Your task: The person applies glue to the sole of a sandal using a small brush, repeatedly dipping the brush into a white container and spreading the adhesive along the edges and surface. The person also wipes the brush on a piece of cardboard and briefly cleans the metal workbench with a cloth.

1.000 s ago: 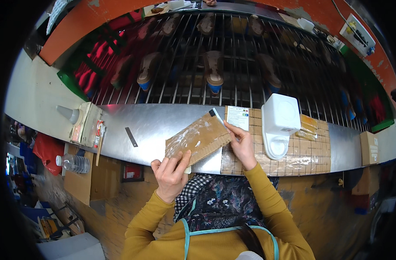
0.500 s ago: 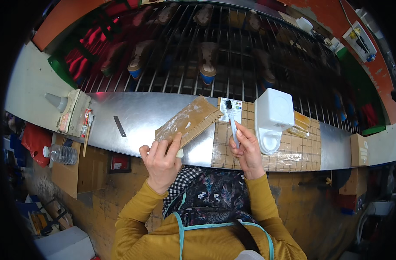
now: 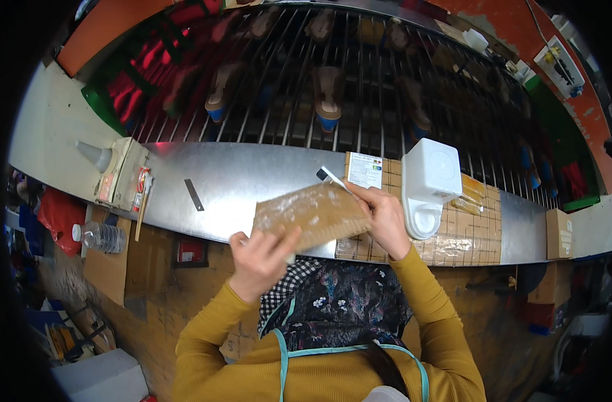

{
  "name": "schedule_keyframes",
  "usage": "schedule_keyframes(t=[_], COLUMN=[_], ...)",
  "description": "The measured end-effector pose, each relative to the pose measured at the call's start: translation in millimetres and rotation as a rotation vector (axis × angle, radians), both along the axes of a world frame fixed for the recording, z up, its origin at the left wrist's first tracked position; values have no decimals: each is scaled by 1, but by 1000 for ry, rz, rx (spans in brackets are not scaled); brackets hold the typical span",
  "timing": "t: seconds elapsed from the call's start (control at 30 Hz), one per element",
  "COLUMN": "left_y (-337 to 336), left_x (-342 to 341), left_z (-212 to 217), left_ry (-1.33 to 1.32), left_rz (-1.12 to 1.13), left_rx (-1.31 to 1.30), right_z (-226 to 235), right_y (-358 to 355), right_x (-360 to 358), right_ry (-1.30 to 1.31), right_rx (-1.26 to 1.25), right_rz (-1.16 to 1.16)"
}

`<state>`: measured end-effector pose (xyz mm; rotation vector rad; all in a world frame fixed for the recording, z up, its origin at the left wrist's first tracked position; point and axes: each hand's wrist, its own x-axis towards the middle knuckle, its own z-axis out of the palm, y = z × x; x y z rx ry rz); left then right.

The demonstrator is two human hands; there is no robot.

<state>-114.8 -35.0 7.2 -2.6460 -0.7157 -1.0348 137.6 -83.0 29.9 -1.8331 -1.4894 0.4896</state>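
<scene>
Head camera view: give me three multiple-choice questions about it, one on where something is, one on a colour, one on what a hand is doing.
1. Where is the white tub?
A. on the metal bench, right of the hands
B. on the floor
C. on the rack

2. What colour are the person's sleeves?
A. blue
B. mustard yellow
C. white

3. What is the left hand doing?
A. hanging empty
B. gripping the brown sheet
C. holding the water bottle

Answers: 1 A, the tub stands beside the right hand; 2 B, both forearms are yellow; 3 B, its thumb and fingers clasp the sheet's lower edge while the right hand holds a small brush.
</scene>
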Motion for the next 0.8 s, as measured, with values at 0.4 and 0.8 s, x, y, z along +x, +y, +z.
schedule_keyframes(t=[0.4, 0.8], left_y=[-7, -18], left_x=[6, 20], left_z=[25, 22], left_ry=[-63, 32], left_rz=[132, 137], left_rx=[-157, -147], right_z=[-40, -37], right_y=[9, -45], right_x=[16, -5], right_ry=[255, 715], right_rx=[227, 249], right_rz=[-22, -100])
